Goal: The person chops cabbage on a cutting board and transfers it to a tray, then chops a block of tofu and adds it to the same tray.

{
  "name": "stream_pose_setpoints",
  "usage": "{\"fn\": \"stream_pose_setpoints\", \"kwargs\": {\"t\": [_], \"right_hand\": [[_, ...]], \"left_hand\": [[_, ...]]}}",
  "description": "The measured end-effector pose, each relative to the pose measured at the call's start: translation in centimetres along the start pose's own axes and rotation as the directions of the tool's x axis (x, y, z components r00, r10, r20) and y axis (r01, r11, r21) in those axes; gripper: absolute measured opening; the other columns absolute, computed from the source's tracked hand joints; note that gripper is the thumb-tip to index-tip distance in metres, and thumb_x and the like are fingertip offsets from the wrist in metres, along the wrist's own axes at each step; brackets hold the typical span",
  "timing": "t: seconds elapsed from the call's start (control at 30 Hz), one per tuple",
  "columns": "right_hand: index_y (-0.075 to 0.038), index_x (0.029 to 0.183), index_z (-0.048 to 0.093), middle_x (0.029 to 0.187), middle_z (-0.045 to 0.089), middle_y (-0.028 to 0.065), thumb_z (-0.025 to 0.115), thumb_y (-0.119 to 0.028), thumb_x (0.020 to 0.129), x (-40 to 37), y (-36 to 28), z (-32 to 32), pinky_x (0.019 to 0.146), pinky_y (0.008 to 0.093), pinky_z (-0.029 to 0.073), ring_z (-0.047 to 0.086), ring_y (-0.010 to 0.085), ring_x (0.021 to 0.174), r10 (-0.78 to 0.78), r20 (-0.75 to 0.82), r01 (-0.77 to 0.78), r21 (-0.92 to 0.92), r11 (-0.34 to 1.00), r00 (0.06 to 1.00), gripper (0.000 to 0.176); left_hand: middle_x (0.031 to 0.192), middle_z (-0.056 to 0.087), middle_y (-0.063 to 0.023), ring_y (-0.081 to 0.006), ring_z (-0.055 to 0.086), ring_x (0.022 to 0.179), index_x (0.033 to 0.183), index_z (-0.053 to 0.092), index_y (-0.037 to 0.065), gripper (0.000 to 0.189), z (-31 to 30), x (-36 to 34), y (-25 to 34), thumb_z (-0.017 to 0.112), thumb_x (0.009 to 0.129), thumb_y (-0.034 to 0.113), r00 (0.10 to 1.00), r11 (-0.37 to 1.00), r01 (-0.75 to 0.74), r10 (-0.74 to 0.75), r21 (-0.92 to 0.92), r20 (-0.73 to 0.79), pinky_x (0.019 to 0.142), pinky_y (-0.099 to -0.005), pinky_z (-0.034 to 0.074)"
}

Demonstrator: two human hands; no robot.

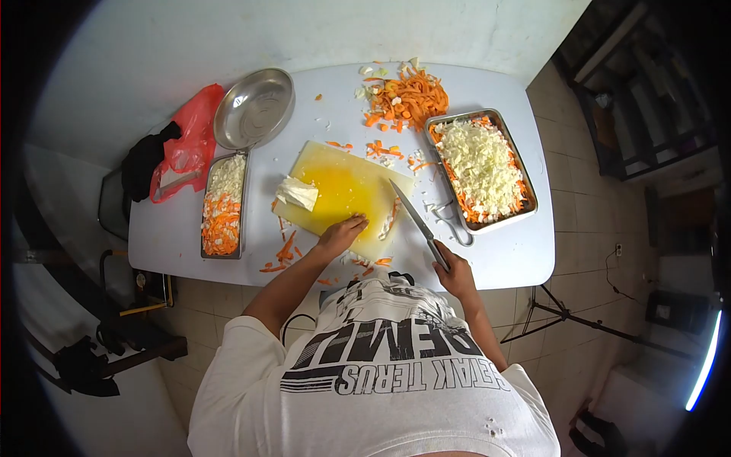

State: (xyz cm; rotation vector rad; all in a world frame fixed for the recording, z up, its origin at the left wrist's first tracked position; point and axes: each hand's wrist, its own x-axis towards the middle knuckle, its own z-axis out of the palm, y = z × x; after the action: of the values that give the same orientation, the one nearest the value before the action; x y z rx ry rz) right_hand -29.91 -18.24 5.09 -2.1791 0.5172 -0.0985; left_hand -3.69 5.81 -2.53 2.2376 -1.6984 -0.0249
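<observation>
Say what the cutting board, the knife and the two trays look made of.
The cutting board: likely plastic, pale yellow, matte, with a stained centre. The knife in the right hand: shiny grey blade, probably steel; the handle is hidden by the grip. The large tray and the narrow tray: bare metal, likely stainless steel, with reflective rims.

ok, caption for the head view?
Left hand on yellow cutting board, right hand gripping knife, tray of chopped cabbage beside.

Two metal trays (222, 255) (531, 199), one round pan (255, 107), one cutting board (343, 190), one knife (415, 217), one red bag (194, 133), one cabbage chunk (296, 192)
</observation>
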Motion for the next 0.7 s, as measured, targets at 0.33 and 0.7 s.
{"fn": "stream_pose_setpoints", "kwargs": {"t": [0.33,0.7], "right_hand": [[-0.013,0.134,0.052,0.088,0.066,0.0237,0.067,-0.013,0.082,-1.8,-0.2,0.5,0.07,0.0443,0.051,0.065,0.0418,0.081,0.006,-0.062,-0.002,0.065,0.998,0.998,0.054],[-0.012,0.134,0.051,0.088,0.066,0.0226,0.066,-0.012,0.082,-3.1,0.6,-1.8,0.07,0.0441,0.051,0.065,0.0408,0.08,0.062,-0.054,-0.061,0.03,0.998,0.997,0.054]], "left_hand": [[0.097,0.066,-0.0068,-0.0242,0.066,0.088,0.105,0.065,0.011,0.025,-0.7,1.6,0.0,0.057,0.081,0.008,0.997,0.998,0.055,-0.056,0.016,0.06,0.075,-0.0366,0.056],[0.09,0.07,-0.0153,-0.027,0.069,0.08,0.095,0.072,0.004,0.017,-3.5,7.1,3.1,0.066,0.079,0.003,0.83,0.769,0.367,-0.524,-0.523,-0.189,0.07,-0.0337,0.054]]}}
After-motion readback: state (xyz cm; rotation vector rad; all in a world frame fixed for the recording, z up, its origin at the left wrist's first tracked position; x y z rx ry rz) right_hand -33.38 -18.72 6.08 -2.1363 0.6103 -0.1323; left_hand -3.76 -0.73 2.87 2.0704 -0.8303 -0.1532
